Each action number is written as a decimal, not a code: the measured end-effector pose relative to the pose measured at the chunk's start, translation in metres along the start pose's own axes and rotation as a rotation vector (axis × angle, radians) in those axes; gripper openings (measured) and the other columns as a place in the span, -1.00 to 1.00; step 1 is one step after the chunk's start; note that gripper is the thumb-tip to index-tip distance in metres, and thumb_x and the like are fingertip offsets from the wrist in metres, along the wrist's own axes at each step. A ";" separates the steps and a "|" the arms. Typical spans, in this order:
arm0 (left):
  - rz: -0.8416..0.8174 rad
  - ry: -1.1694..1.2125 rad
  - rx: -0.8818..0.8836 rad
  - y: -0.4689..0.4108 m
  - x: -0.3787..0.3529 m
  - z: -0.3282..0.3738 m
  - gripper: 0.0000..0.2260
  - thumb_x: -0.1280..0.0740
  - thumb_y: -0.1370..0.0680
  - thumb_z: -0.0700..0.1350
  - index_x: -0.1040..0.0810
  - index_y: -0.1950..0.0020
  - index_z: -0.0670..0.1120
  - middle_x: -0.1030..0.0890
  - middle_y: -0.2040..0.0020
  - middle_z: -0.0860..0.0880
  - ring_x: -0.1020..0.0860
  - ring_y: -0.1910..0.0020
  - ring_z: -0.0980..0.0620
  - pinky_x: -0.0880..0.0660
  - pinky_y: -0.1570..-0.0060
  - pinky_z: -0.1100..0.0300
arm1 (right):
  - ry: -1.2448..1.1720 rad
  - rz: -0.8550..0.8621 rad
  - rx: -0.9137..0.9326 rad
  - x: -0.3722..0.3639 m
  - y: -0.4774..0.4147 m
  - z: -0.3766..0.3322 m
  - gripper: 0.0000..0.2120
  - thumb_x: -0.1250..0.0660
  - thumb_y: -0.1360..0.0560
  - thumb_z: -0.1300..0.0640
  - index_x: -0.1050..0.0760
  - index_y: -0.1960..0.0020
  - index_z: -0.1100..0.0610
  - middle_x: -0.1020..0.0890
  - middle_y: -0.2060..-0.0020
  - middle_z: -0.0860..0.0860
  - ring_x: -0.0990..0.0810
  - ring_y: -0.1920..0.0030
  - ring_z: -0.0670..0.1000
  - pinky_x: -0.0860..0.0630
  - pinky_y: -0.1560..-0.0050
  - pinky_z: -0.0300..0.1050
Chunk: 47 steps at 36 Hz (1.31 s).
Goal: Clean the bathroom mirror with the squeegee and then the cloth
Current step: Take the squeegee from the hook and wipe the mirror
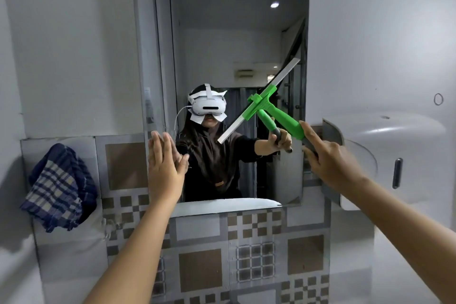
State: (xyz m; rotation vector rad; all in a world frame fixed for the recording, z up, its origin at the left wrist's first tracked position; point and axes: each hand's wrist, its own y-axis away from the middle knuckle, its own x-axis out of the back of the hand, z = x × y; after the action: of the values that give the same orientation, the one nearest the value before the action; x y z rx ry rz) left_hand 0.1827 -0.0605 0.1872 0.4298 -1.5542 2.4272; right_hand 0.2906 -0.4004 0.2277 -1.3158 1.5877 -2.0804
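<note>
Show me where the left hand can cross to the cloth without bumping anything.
Free: the tiled wall band between the left hand and the checked cloth, below the grey wall. Crowded: the mirror's right side, where the right hand holds the squeegee beside the dispenser.

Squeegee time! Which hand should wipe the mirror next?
Right. The right hand already grips the green squeegee at the mirror; the left hand is open and empty.

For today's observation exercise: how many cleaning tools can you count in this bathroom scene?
2. The green squeegee is held in the right hand against the mirror; the checked cloth hangs on the wall at left.
</note>
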 end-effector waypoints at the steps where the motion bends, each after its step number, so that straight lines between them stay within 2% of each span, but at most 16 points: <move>1: -0.002 -0.001 0.001 0.000 0.000 0.001 -0.29 -0.23 -0.56 0.09 0.17 -0.51 -0.03 0.20 -0.52 -0.03 0.23 -0.44 0.06 -0.11 -0.44 -0.05 | -0.005 -0.006 -0.029 -0.002 0.005 -0.004 -0.34 -0.18 -0.53 0.07 0.13 -0.48 -0.15 -0.54 0.38 0.18 -0.51 0.47 0.21 -0.52 0.48 0.15; 4: -0.008 -0.025 0.001 -0.002 0.002 0.004 -0.32 -0.23 -0.57 0.06 0.10 -0.53 -0.09 0.16 -0.53 -0.11 0.23 -0.45 0.04 0.08 -0.45 0.08 | -0.027 0.007 -0.132 -0.006 0.018 -0.022 -0.35 -0.22 -0.53 0.12 0.03 -0.51 -0.04 -0.56 0.37 0.21 -0.54 0.43 0.23 -0.53 0.44 0.11; 7: -0.018 -0.042 0.006 -0.002 0.005 0.008 -0.34 -0.22 -0.58 0.03 0.07 -0.53 -0.13 0.13 -0.54 -0.16 0.17 -0.50 -0.07 0.18 -0.40 0.17 | -0.073 0.000 -0.213 -0.011 0.028 -0.043 -0.36 -0.21 -0.54 0.15 0.04 -0.51 0.02 -0.57 0.38 0.20 -0.53 0.44 0.21 -0.54 0.42 0.13; 15: -0.024 -0.006 0.006 -0.001 0.007 0.012 -0.36 -0.22 -0.58 0.00 0.05 -0.53 -0.14 0.13 -0.54 -0.17 0.15 -0.51 -0.11 0.18 -0.41 0.15 | -0.230 -0.013 -0.429 -0.022 0.043 -0.094 -0.41 -0.12 -0.59 0.08 0.09 -0.52 0.03 -0.57 0.33 0.14 -0.55 0.37 0.15 -0.57 0.33 0.13; 19: -0.018 0.011 -0.006 0.000 0.006 0.010 -0.36 -0.22 -0.58 0.01 0.06 -0.53 -0.12 0.14 -0.54 -0.15 0.17 -0.51 -0.09 0.22 -0.38 0.18 | -0.352 -0.019 -0.573 -0.028 0.042 -0.125 -0.43 -0.07 -0.60 0.03 0.15 -0.51 -0.04 -0.55 0.24 0.16 -0.56 0.28 0.18 -0.58 0.25 0.16; 22: -0.016 0.021 -0.009 0.000 0.006 0.009 -0.36 -0.22 -0.58 0.01 0.05 -0.53 -0.13 0.13 -0.54 -0.15 0.15 -0.51 -0.09 0.20 -0.39 0.17 | -0.486 -0.013 -0.695 -0.034 0.040 -0.152 -0.42 -0.05 -0.60 0.00 0.21 -0.49 -0.13 -0.53 0.24 0.15 -0.55 0.27 0.16 -0.58 0.24 0.11; 24: -0.015 0.017 -0.018 0.001 0.006 0.007 -0.36 -0.22 -0.58 0.01 0.04 -0.53 -0.15 0.12 -0.54 -0.16 0.13 -0.51 -0.10 0.16 -0.41 0.13 | -0.579 0.024 -0.736 -0.038 0.035 -0.169 -0.42 -0.06 -0.60 0.04 0.18 -0.50 -0.10 -0.49 0.31 0.10 -0.51 0.35 0.07 -0.56 0.29 0.04; 28: -0.025 0.037 -0.063 0.002 0.005 -0.003 -0.34 -0.25 -0.57 0.00 0.05 -0.53 -0.12 0.13 -0.54 -0.13 0.11 -0.52 -0.10 0.01 -0.44 0.04 | -0.732 0.107 -0.795 -0.044 0.024 -0.200 -0.45 -0.07 -0.60 0.12 0.09 -0.50 -0.04 -0.46 0.38 0.06 -0.43 0.43 -0.02 -0.46 0.40 -0.08; 32: -0.059 0.040 -0.118 0.003 0.005 -0.015 -0.32 -0.24 -0.58 0.01 0.12 -0.52 -0.06 0.15 -0.54 -0.10 0.11 -0.51 -0.08 -0.20 -0.42 -0.10 | -0.806 0.145 -0.853 -0.049 0.014 -0.224 -0.43 -0.06 -0.60 0.13 0.14 -0.51 -0.01 -0.49 0.34 0.07 -0.45 0.41 -0.02 -0.41 0.38 -0.10; 39: -0.104 0.003 -0.219 0.010 0.007 -0.027 -0.34 -0.20 -0.59 0.01 0.12 -0.53 -0.10 0.17 -0.55 -0.10 0.18 -0.52 -0.04 0.03 -0.48 0.01 | -0.847 0.152 -0.860 -0.057 0.013 -0.258 -0.43 -0.07 -0.61 0.12 0.13 -0.51 0.00 -0.49 0.35 0.02 -0.46 0.40 -0.05 -0.36 0.46 -0.24; 42: -0.107 -0.020 -0.260 0.014 0.006 -0.034 -0.33 -0.26 -0.57 -0.03 0.07 -0.53 -0.15 0.11 -0.54 -0.13 0.12 -0.52 -0.07 -0.04 -0.47 -0.03 | -0.863 0.156 -0.867 -0.061 0.014 -0.266 -0.42 -0.08 -0.61 0.12 0.15 -0.51 -0.01 -0.48 0.36 0.02 -0.44 0.42 -0.07 -0.37 0.47 -0.28; 47: -0.118 -0.069 -0.315 0.022 0.002 -0.044 -0.32 -0.33 -0.53 -0.06 -0.04 -0.51 -0.20 -0.01 -0.53 -0.20 0.00 -0.51 -0.14 -0.18 -0.43 -0.09 | -0.876 0.169 -0.860 -0.066 0.013 -0.276 -0.41 -0.08 -0.61 0.12 0.16 -0.51 -0.02 -0.45 0.42 0.01 -0.41 0.47 -0.07 -0.43 0.44 -0.20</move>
State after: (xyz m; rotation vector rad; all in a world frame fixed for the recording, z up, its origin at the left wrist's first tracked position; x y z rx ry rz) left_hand 0.1675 -0.0288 0.1523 0.5304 -1.8436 2.0527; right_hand 0.1189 -0.1801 0.1768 -1.8431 2.0177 -0.4684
